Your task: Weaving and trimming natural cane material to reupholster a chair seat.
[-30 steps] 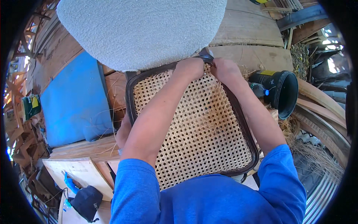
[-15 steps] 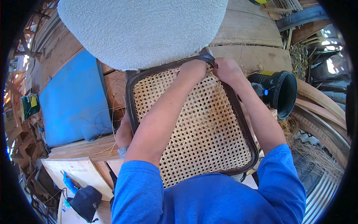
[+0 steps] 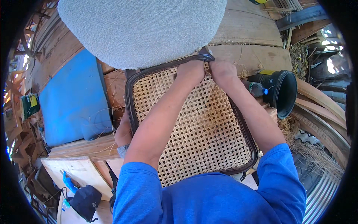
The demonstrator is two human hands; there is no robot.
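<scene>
Before me is a chair with a seat of woven cane (image 3: 197, 134), its dark wooden frame (image 3: 130, 99) running around the edge. My left hand (image 3: 191, 71) is closed over the cane near the far right corner. A small dark bit shows beside its fingers, too little to name. At that same corner my right hand (image 3: 223, 72) is closed against the frame's edge, close to the left hand. Loose strand ends show between the two fists. What the fingers of each hand grip is hidden. A pale fabric chair back (image 3: 145, 33) rises beyond the seat.
A blue panel (image 3: 74, 104) lies on the left. To the right are a dark bucket (image 3: 287, 93) on its side and a clear bottle (image 3: 257, 89) with a blue cap. A black pouch (image 3: 86, 201) sits at lower left. Wooden boards (image 3: 253, 28) lie behind.
My right hand has shifted slightly left and down, turning so its back shows more. My left hand has moved a little left. Both stay closed at the corner.
</scene>
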